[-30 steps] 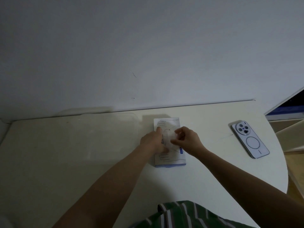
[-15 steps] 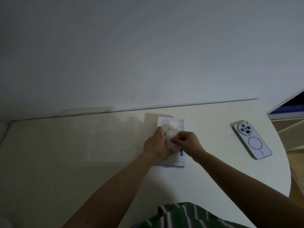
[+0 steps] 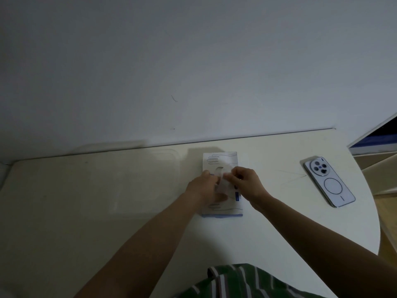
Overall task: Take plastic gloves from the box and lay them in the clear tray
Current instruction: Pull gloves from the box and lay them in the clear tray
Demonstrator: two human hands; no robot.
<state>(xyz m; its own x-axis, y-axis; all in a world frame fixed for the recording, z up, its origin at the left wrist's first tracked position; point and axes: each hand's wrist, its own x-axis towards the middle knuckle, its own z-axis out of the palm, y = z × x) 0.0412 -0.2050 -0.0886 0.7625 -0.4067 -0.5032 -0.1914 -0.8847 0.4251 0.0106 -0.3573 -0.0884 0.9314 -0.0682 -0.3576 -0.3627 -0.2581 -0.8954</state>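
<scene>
You're early on: your left hand (image 3: 203, 188) presses the box (image 3: 221, 158) down mid-table, your right hand (image 3: 247, 182) pinches a glove (image 3: 221, 184) partly out, and the clear tray (image 3: 137, 181) to the left seemingly holds none.

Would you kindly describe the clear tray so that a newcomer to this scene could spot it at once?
Start at the pale table that runs along the grey wall. Left of the white glove box at its middle lies the clear tray. Unlike the box and the phone far to the right, it is see-through, showing only as a faint rounded outline.
</scene>
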